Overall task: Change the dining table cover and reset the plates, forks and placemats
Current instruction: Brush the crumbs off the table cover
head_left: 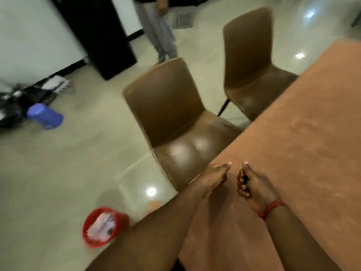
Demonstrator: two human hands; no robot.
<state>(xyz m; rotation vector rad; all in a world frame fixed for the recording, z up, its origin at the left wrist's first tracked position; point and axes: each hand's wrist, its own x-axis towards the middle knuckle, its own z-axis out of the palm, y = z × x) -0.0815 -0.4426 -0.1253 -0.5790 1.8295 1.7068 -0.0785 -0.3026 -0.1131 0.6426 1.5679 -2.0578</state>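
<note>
I am in a home dining room: a cloth-covered dining table (304,118), two brown padded chairs (172,118) and a glossy tiled floor (68,163).

Glossy pale tiled floor (58,173) all over, with bright ceiling-light reflections showing in a few spots. Two brown leather-look chairs with moulded backs sit side by side at the surface's edge, the near one (172,118) and the far one (252,61). There's a tall black cabinet (97,36) against a white wall (29,36) with dark skirting. On the floor: a small red bin (103,225) with white paper in it, a blue plastic container (46,116) on its side, and some dark blurry clutter (17,102) by the wall. Someone in grey trousers (156,30) stands at the back.
</note>
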